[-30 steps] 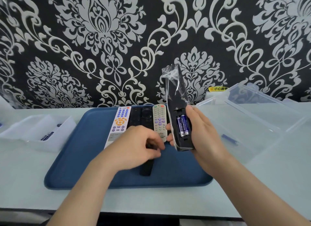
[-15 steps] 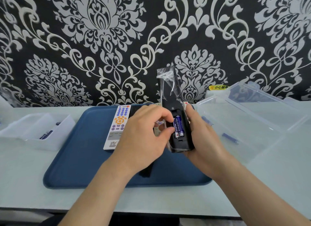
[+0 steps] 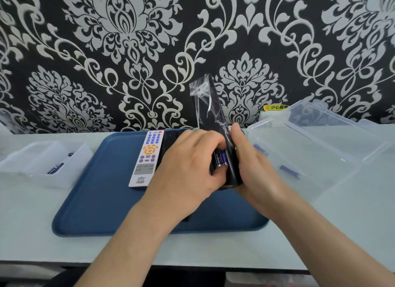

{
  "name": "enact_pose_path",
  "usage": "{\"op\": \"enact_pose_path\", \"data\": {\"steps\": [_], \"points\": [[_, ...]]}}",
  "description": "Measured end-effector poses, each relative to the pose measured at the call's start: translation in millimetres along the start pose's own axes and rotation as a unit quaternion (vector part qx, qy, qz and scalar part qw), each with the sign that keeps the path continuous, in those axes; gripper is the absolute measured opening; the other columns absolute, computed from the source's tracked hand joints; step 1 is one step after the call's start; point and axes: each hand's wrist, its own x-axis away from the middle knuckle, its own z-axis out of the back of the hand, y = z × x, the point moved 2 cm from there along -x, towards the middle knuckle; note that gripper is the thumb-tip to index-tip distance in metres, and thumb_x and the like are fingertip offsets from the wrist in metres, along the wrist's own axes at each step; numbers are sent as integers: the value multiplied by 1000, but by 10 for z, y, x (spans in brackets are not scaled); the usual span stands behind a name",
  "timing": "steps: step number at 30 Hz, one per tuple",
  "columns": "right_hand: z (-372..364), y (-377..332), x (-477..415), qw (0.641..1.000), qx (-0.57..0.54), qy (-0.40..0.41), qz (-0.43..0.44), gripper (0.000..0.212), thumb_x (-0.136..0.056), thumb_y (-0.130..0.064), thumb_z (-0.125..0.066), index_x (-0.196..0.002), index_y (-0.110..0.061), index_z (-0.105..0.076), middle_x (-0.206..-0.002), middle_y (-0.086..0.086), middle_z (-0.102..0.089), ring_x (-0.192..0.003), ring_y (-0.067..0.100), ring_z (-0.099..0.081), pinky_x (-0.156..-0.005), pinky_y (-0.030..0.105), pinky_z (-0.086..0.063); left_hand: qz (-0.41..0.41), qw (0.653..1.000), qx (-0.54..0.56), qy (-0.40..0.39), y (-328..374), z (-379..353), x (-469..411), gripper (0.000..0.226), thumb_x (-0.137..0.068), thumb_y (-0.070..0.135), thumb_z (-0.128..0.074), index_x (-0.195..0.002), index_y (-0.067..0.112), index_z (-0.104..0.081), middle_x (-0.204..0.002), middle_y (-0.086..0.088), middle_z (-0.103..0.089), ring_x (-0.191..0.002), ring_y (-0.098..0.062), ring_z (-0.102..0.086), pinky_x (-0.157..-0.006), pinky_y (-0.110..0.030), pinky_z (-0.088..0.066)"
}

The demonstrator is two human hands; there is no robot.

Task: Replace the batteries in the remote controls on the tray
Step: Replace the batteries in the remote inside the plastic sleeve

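Left hand (image 3: pixel 188 171) onto batteries (image 3: pixel 221 158) | white remote (image 3: pixel 147 156) beside | tray's (image 3: pixel 85 201) others seemingly hidden

Tray (image 3: pixel 96 212): lay on the table (image 3: pixel 342 233) before me, between two boxes.
Flat remote (image 3: pixel 146 158): on the tray, rear left.
Held remote (image 3: pixel 210 107): tilted above the tray, between left hand (image 3: pixel 188 169) and right hand (image 3: pixel 254 169), batteries (image 3: pixel 220 158) inside it.
Left box (image 3: pixel 42 164): left of the tray, one battery (image 3: pixel 55 169) inside.
Right box (image 3: pixel 320 147): right of the tray, I saw loose batteries (image 3: pixel 289 171) inside.
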Motion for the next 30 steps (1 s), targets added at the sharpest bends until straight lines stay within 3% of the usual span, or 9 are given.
{"op": "enact_pose_path", "data": {"steps": [5,8,12,16,20,25,27,29,30], "points": [[-40,1,-10,998,53,6,21,58,-92,-67,-35,-101,-21,-68,-102,1,-71,-107,23,-66,-101,53,-47,6,1000,16,3,11,35,-3,25,-69,18,-68,-92,15,-59,-88,6,-59,-82,-18,-55,-71,-34,-50],[-50,14,-9,998,49,13,29,60,-93,-65,-35,-103,-15,-66,-102,7,-70,-106,28,-66,-91,52,-54,8,1000,23,16,35,17,-14,22,-69,18,-67,-90,12,-61,-86,4,-60,-79,-20,-57,-68,-36,-51],[-43,12,-14,999,33,22,28,56,-92,-65,-36,-101,-18,-66,-101,4,-68,-109,23,-65,-96,55,-52,-13,999,-5,34,52,-15,-25,16,-70,14,-65,-85,8,-65,-84,-1,-64,-75,-22,-58,-64,-35,-48],[-35,21,-16,998,38,29,36,50,-93,-64,-36,-89,-21,-63,-88,-3,-63,-97,17,-63,-95,51,-52,-25,999,-7,30,57,-35,-30,15,-72,15,-63,-84,7,-66,-81,-2,-65,-72,-23,-59,-61,-37,-48],[-30,19,-24,999,36,30,22,57,-91,-65,-37,-102,-17,-64,-102,6,-68,-107,23,-66,-94,53,-54,-22,999,-7,30,37,-37,-27,15,-71,15,-64,-84,8,-66,-79,-1,-64,-69,-23,-58,-58,-39,-48],[-44,-24,-9,998,60,27,12,51,-93,-63,-39,-98,-19,-65,-101,6,-68,-104,22,-67,-92,54,-54,-10,1000,0,21,56,-39,-33,16,-72,16,-64,-85,9,-67,-81,0,-64,-70,-21,-58,-61,-37,-49],[-27,-116,-5,998,57,-1,21,42,-99,-52,-41,-92,-22,-69,-90,4,-70,-89,19,-69,-74,42,-59,-11,999,15,33,63,19,-49,22,-71,16,-68,-92,9,-70,-91,-1,-64,-80,-21,-58,-73,-31,-49],[42,-304,39,997,33,-63,-5,37,-103,-34,-42,-85,-16,-68,-68,6,-64,-57,18,-61,-48,28,-50,-34,999,25,30,70,119,-66,31,-73,22,-70,-101,11,-70,-107,-3,-61,-100,-22,-54,-89,-32,-44],[91,-426,69,994,31,-98,-25,33,-102,-28,-43,-88,-9,-66,-65,11,-61,-50,19,-58,-43,25,-46,-47,999,18,18,71,178,-72,37,-74,29,-69,-108,13,-69,-119,-4,-58,-113,-23,-50,-99,-36,-40]]}}
